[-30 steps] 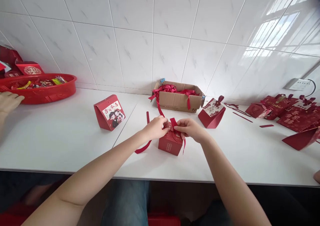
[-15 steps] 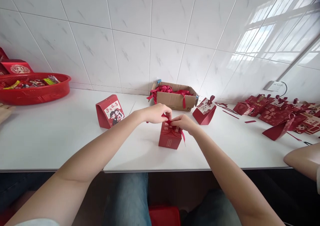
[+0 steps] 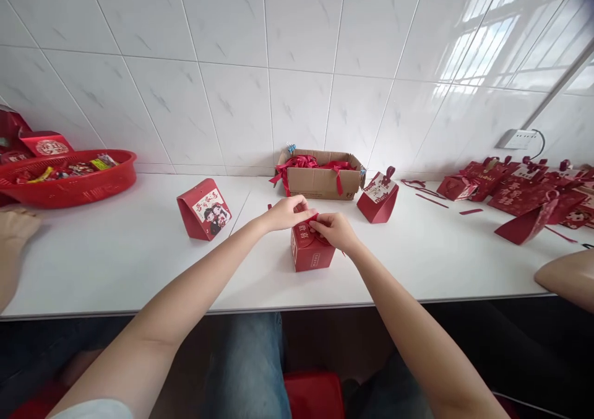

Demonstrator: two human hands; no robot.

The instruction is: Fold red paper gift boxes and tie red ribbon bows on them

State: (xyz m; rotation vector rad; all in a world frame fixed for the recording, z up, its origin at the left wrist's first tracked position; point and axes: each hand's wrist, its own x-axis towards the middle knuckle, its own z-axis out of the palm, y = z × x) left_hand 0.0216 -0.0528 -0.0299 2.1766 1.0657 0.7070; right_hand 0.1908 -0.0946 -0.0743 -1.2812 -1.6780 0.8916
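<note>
A small red gift box (image 3: 314,257) with pale lettering stands upright on the white table in front of me. My left hand (image 3: 288,213) is at the top left of it, fingers pinched on red ribbon (image 3: 314,218). From the right, my right hand (image 3: 335,229) pinches the same ribbon over the box lid, covering part of the top. One ribbon end shows beside the right wrist. Behind my hands sits a cardboard box (image 3: 320,182) filled with red ribbons.
A red gift box with a cartoon couple (image 3: 204,210) stands to the left; another with a loop (image 3: 378,197) stands right. Far left is a red basket (image 3: 116,174) of sweets, near a person's hand (image 3: 18,228). Several gift boxes (image 3: 515,190) and another person's arm (image 3: 566,278) are right.
The view has shifted slightly. The gift box has turned a little, and both hands remain at its ribbon. More of the other person's hand and forearm shows at the left edge.
</note>
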